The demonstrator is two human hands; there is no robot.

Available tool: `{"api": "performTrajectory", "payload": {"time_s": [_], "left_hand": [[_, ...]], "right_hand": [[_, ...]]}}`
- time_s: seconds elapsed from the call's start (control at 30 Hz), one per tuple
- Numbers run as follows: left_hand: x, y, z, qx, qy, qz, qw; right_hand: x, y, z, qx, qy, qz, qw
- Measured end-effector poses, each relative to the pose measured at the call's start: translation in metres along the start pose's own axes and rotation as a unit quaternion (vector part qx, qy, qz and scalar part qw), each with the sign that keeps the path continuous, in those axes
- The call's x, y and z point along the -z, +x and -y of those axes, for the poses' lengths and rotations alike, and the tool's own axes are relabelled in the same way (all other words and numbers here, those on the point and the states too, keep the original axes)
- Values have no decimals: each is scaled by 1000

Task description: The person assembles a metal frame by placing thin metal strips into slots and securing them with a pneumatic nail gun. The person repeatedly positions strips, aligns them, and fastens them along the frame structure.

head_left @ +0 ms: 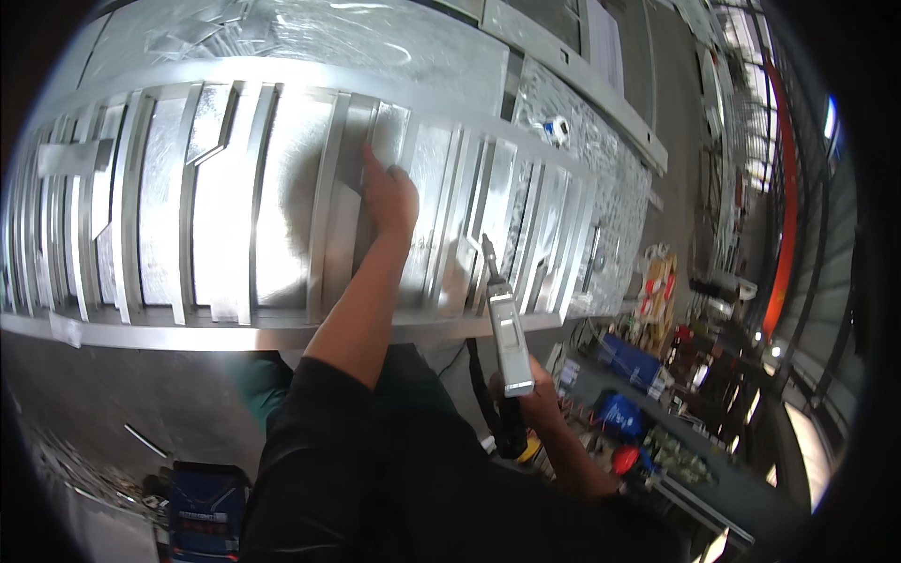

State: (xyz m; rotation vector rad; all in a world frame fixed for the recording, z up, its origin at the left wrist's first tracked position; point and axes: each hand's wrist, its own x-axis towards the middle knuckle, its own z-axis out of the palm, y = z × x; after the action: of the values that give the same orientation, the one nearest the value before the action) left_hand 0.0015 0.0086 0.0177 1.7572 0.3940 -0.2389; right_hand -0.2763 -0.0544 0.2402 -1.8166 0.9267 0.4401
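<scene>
A long, shiny metal frame (427,330) with several crosswise slats lies in front of me. My left hand (391,199) reaches over its near rail to a metal slat (410,139) right of the middle. One finger points away from me and the thumb lies to its right, seemingly around the slat; the other fingers are hidden. Low on the right, my right hand (537,399) is closed around the dark grip of a silver handheld welding gun (508,340). Its narrow nozzle points away from me over the slats, and whether the tip touches metal I cannot tell.
Beneath the frame is a metal-topped table (441,47), with a small white-and-blue object (557,129) beyond the frame's far rail. A dark hose (477,375) hangs beside the gun. A blue case (205,511) stands lower left; a cluttered bench (694,460) is at right.
</scene>
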Motion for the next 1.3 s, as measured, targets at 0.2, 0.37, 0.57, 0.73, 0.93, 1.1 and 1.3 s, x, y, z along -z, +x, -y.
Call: {"api": "performTrajectory", "payload": {"time_s": [0.2, 0.37, 0.57, 0.73, 0.93, 1.1, 1.3], "left_hand": [[94, -13, -13, 75, -47, 319, 944], [218, 16, -13, 161, -130, 424, 882], [223, 87, -43, 301, -123, 453, 830], [145, 130, -68, 308, -111, 524, 786], [81, 134, -61, 329, -36, 558, 761], [49, 132, -46, 350, -4, 527, 774], [47, 133, -40, 365, -16, 548, 753]], "right_hand": [[-88, -12, 38, -102, 187, -58, 975], [-155, -3, 89, -113, 221, -92, 964], [-213, -12, 134, -93, 162, -160, 969], [-238, -28, 152, -81, 150, -188, 967], [-259, -31, 141, -148, 150, -227, 951], [-262, -27, 122, -118, 89, -205, 968], [-257, -10, 113, -104, 136, -201, 964]]}}
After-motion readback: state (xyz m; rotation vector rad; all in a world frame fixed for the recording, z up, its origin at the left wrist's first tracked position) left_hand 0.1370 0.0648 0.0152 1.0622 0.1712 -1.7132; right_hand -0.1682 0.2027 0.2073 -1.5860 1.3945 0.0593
